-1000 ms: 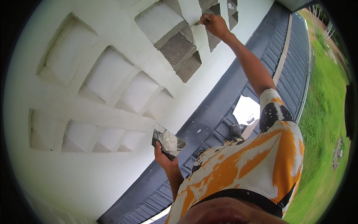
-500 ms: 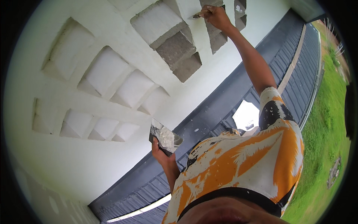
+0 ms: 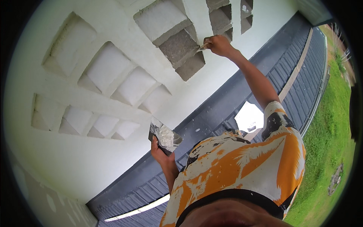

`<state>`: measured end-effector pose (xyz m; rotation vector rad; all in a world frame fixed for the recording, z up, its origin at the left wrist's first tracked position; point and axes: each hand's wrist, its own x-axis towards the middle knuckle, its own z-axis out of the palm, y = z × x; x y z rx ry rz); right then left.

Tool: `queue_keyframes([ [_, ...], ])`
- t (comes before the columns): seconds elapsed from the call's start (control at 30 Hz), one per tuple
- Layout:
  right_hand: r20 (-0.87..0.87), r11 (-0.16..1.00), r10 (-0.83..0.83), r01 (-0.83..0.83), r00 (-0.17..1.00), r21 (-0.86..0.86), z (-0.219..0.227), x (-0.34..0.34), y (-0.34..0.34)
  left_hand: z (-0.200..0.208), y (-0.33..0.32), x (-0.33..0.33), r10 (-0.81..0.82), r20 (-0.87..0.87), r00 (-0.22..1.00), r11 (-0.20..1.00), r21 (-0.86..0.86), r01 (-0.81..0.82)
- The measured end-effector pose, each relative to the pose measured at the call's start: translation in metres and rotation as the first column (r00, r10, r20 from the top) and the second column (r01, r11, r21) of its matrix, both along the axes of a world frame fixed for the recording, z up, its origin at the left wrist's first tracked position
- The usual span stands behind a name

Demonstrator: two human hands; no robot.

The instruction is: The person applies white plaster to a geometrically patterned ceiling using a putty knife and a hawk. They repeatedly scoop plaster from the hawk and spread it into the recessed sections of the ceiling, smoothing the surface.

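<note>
At the upper middle, my right hand [image 3: 221, 46] is closed around a small putty knife [image 3: 204, 46]. Its tip meets the pale wall at the right edge of a rough grey recess [image 3: 180, 44]. Lower down, my left hand [image 3: 162, 154] grips a dark flat plate [image 3: 152, 132] from beneath, with the thumb along its edge. A lump of white putty [image 3: 166, 138] lies on that plate, smeared toward its rim. The fingers under the plate are partly hidden.
The white wall [image 3: 124, 155] has several rows of square recesses, some white and smooth, such as one recess [image 3: 107, 68], others bare grey. Dark ridged roofing [image 3: 132, 193] runs below the wall. Green grass [image 3: 321, 151] lies at the right. A white bright opening [image 3: 249, 116] shows beside my sleeve.
My right hand has come down and slightly left with the putty knife, from beside the upper grey recesses to the edge of the larger one. My left hand keeps the plate nearly in place.
</note>
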<state>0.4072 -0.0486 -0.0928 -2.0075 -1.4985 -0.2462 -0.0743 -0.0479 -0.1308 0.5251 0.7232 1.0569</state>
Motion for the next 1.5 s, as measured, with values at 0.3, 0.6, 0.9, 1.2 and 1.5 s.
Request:
queue_keyframes([
  [0.3,0.051,0.883,-0.194,0.151,0.98,0.445,0.067,-0.016,0.005,0.003,0.0,-0.008,-0.006,0.045,0.999,1.0,0.006,0.006],
  [0.6,-0.007,0.931,-0.328,0.324,0.945,0.166,0.004,-0.048,0.033,0.0,0.006,-0.009,-0.043,0.052,0.998,0.998,-0.033,0.044],
  [0.9,0.038,0.833,-0.427,0.377,0.903,0.405,0.061,-0.048,0.043,0.004,0.012,-0.022,-0.022,0.089,0.996,0.999,-0.043,0.026],
  [1.2,-0.851,0.848,0.525,-0.093,0.014,0.522,0.085,-0.152,-0.055,0.005,0.031,-0.003,-0.228,0.238,0.944,0.958,-0.119,0.262],
  [1.5,-0.954,0.858,0.298,-0.443,0.015,0.261,0.024,-0.193,-0.048,0.024,0.059,0.039,-0.609,0.563,0.558,0.753,0.192,0.629],
])
